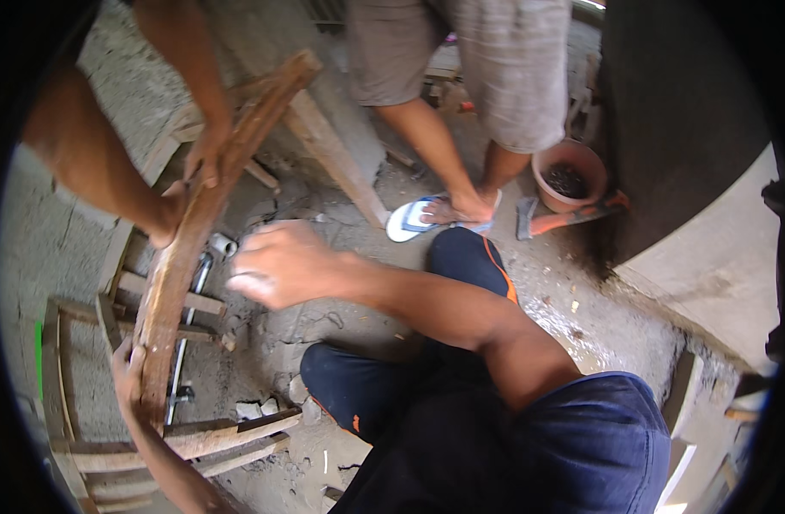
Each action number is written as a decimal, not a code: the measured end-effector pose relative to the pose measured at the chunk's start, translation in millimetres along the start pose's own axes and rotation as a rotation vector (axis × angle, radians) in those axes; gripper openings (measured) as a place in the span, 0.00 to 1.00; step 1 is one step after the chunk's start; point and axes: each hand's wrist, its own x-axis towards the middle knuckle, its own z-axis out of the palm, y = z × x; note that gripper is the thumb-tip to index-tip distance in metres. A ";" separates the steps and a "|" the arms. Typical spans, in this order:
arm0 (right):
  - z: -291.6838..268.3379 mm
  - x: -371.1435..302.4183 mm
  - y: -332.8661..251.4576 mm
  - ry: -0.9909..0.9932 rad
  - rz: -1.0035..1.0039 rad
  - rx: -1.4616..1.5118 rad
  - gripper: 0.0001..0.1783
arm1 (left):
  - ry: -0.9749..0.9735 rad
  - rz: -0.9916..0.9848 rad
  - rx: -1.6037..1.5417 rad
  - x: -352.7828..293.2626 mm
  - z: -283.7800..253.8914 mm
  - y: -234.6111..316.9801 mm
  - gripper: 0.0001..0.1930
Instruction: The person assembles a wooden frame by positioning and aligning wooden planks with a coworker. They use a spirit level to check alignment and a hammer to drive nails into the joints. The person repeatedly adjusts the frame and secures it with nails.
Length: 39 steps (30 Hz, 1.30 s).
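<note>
A long curved wooden piece [182, 257] runs from the upper middle down to the lower left, over a wooden frame [187, 443] lying on the concrete floor. My left hand [127, 367] grips the curved piece near its lower end. My right hand [277, 261] hovers just right of it, blurred, with the fingers curled; I cannot tell if anything is in it. Another person's two hands [205, 154] [174, 214] hold the upper part of the same piece. A metal bar clamp [187, 338] lies under the wood, its head near my right hand.
A second person stands at the top in blue and white sandals [431, 216]. A terracotta pot [568, 176] and a tool with an orange handle [572, 216] lie at the right, next to a large dark round object [683, 111]. A slanted plank [332, 150] leans nearby.
</note>
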 end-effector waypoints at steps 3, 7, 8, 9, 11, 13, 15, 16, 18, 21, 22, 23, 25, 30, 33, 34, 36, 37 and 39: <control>-85.5 -83.6 40.4 0.108 0.243 0.024 0.12 | -0.080 0.023 -0.139 1.2 3.0 11.5 0.42; -194.8 -179.0 70.0 0.107 0.674 -0.373 0.12 | -0.110 0.045 -0.267 -7.4 10.2 28.8 0.50; -219.6 -203.5 69.0 0.141 0.710 -0.391 0.13 | -0.109 0.034 -0.288 -8.4 11.5 33.0 0.52; -238.1 -221.9 73.9 0.122 0.843 -0.519 0.14 | -0.084 0.021 -0.329 -9.2 13.9 36.2 0.47; -272.3 -259.4 79.8 0.093 1.017 -0.615 0.16 | -0.104 -0.047 -0.307 -7.7 13.8 40.6 0.43; -299.0 -287.8 98.2 0.161 1.114 -0.663 0.16 | -0.103 -0.070 -0.326 -4.5 11.7 40.4 0.36; -327.2 -308.5 128.9 0.239 1.135 -0.681 0.14 | -0.107 -0.078 -0.250 -1.2 7.6 35.5 0.35; -342.0 -313.8 152.0 0.247 1.105 -0.803 0.15 | -0.116 -0.078 -0.217 -0.3 5.6 31.4 0.35; -374.4 -324.2 196.4 0.319 1.079 -0.906 0.17 | -0.125 -0.085 -0.258 -1.0 3.6 21.6 0.35; -419.3 -338.6 258.8 0.379 1.301 -0.844 0.19 | -0.112 -0.094 -0.256 -4.2 1.2 7.4 0.38; -431.7 -344.7 275.7 0.382 1.406 -0.829 0.19 | -0.095 -0.078 -0.256 -4.3 0.6 3.8 0.40; -442.2 -352.3 290.5 0.354 1.457 -0.822 0.19 | -0.078 -0.098 -0.221 -4.9 -0.3 1.3 0.41; -453.9 -370.1 315.8 0.287 1.593 -0.802 0.20 | -0.037 -0.110 -0.163 -5.3 -1.9 -0.9 0.44; -452.0 -407.5 359.6 -0.275 1.473 -1.021 0.16 | -0.091 -0.112 -0.154 -7.0 -1.7 5.1 0.47; -445.6 -414.8 366.3 -0.397 1.347 -1.082 0.15 | -0.057 -0.102 -0.126 -8.0 2.0 10.7 0.48; -444.0 -414.9 365.3 -0.418 1.348 -1.110 0.15 | -0.046 -0.081 -0.123 -7.6 2.9 12.6 0.48; -440.4 -410.5 364.5 -0.348 1.388 -1.037 0.15 | -0.046 -0.123 -0.143 -7.4 4.9 16.0 0.48; -439.1 -407.4 364.1 -0.320 1.431 -1.008 0.15 | -0.045 -0.136 -0.160 -7.2 5.3 17.6 0.48; -437.3 -402.1 362.8 -0.522 1.388 -1.092 0.17 | -0.073 -0.140 -0.161 -7.3 5.8 19.9 0.48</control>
